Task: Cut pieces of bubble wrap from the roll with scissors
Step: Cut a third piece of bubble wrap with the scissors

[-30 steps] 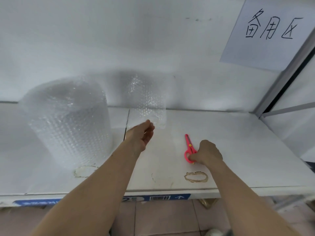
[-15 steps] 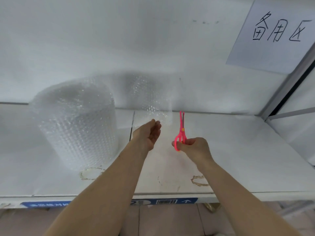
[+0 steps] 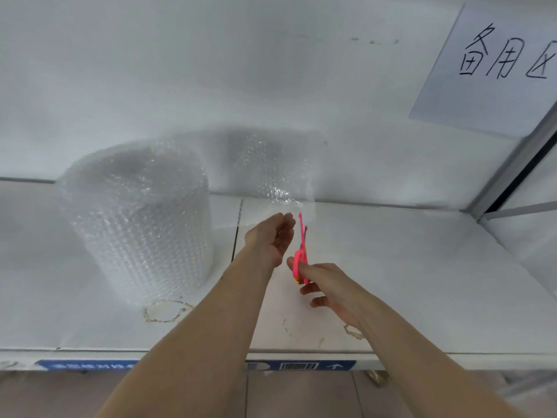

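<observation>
A big roll of clear bubble wrap [image 3: 138, 218] stands upright on the white shelf [image 3: 422, 282] at the left. A loose sheet of bubble wrap [image 3: 271, 167] stretches from the roll to the right, held up in the air. My left hand [image 3: 271, 236] pinches its lower edge. My right hand [image 3: 328, 285] grips the handles of pink scissors [image 3: 302, 245], blades slightly apart and pointing up at the sheet's bottom edge, right beside my left fingers.
The white back wall is close behind the sheet. A paper sign with handwritten characters [image 3: 494, 61] hangs at the upper right. A metal shelf post [image 3: 518, 164] rises at the right. Ring-shaped stains [image 3: 165, 310] mark the shelf near its front edge.
My right hand picked the scissors up off the shelf, lifted them and brought them left to the sheet's lower edge. My left hand kept holding the sheet.
</observation>
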`<state>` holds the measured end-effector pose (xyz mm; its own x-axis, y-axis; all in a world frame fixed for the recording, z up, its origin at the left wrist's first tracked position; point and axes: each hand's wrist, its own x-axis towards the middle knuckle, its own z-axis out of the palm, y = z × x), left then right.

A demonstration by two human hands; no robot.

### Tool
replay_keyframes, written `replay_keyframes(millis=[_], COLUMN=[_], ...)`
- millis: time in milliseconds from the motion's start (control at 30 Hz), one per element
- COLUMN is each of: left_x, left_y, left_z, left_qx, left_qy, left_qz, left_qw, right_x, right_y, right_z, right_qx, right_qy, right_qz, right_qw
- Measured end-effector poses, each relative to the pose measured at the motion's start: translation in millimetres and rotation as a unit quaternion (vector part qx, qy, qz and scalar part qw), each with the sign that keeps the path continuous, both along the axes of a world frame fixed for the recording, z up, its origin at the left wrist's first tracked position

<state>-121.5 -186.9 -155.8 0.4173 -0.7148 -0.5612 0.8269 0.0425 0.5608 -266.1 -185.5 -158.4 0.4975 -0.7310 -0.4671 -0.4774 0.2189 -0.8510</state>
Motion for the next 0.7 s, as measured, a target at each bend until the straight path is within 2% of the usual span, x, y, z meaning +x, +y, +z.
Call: replay_keyframes(millis=[300, 500, 700], left_x=[0.8, 3.3, 3.3], left_y=[-3.9, -4.3, -5.2], left_z=[-7.3, -11.6, -13.9], left_qx=[0.023, 0.042, 0.058], left_qy=[-0.033, -0.034, -0.05], left_qz=[-0.007, -0.013, -0.016], left_qw=[0.999, 0.998, 0.997], right_x=[14.3, 15.8, 13.8], right_y=[-7.5, -4.5, -7.5], right_z=[1.0, -2.6, -1.5], right_qx=[0.003, 0.063, 0.082], right_qy=[-0.064, -0.102, -0.112], right_qz=[-0.012, -0.011, -0.045], right_qw=[0.998, 0.993, 0.989])
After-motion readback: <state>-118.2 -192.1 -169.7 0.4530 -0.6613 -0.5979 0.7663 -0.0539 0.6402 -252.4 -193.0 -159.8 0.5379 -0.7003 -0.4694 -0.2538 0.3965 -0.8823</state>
